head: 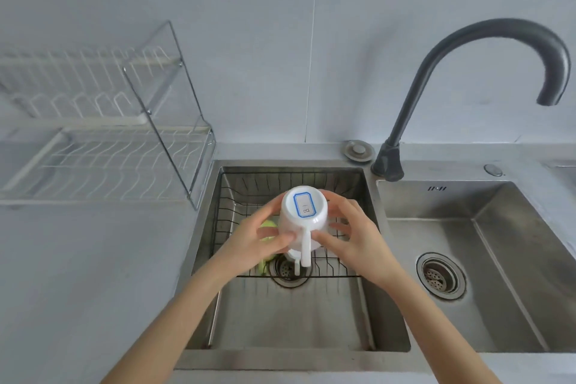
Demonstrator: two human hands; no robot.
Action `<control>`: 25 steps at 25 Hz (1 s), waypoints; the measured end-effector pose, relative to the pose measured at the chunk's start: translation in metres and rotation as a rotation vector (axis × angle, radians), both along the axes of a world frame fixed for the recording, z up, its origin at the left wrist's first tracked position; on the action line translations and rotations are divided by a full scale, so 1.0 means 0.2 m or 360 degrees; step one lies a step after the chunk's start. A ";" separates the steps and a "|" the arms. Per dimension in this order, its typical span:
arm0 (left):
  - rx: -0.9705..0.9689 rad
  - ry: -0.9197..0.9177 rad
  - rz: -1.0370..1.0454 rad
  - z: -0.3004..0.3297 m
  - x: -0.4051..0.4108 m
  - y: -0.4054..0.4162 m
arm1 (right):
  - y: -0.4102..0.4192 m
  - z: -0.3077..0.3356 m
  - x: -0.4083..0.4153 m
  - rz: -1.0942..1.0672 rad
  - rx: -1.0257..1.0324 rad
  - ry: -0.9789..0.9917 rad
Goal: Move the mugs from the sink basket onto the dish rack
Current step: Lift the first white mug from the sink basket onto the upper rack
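Dish rack (103, 140) is sitting on the counter (78, 274), left of the left sink (280, 321). Wire basket (237, 196) is lying in the left sink's rear half. Upturned mug (300, 218) is being held over the basket, left hand (252, 240) and right hand (352, 240) flanking it, handle nearest the camera. Faucet (467, 78) is standing behind, between the left sink and the right sink (498, 259).

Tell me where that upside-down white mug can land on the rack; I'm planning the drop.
Both tiers of the white wire dish rack look bare; the lower shelf, bordered by its clear side panel, is nearest. The wire sink basket is crowded: both hands grip the white mug, with something green beside it.
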State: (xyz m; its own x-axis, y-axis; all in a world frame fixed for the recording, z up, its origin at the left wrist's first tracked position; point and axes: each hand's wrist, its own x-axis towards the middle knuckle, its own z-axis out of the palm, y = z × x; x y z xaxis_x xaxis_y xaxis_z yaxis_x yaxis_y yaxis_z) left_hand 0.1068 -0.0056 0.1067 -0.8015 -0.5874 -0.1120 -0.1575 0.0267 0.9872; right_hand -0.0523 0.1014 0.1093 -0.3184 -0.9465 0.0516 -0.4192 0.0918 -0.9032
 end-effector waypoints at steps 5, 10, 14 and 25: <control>-0.0292 -0.0009 0.0067 0.21 0.25 -0.16 | -0.15 0.20 0.22 0.0070 -0.0165 0.0006; -0.0582 -0.0039 0.0099 0.45 0.51 -0.33 | -0.34 0.40 0.44 0.0135 -0.0308 0.0035; -0.0800 -0.0154 0.0140 0.60 0.70 -0.48 | -0.49 0.53 0.61 0.0179 -0.0399 0.0055; -0.1293 -0.0133 0.0211 0.94 0.99 -0.94 | -0.94 0.90 0.88 0.0178 -0.0480 0.0181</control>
State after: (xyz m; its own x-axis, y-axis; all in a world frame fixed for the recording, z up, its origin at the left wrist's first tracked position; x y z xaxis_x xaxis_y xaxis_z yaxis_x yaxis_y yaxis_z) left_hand 0.3050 -0.1942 0.2946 -0.7277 -0.6002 0.3320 -0.2817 0.7028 0.6532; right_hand 0.1241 -0.0868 0.2900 -0.1898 -0.9118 0.3641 -0.5114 -0.2247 -0.8294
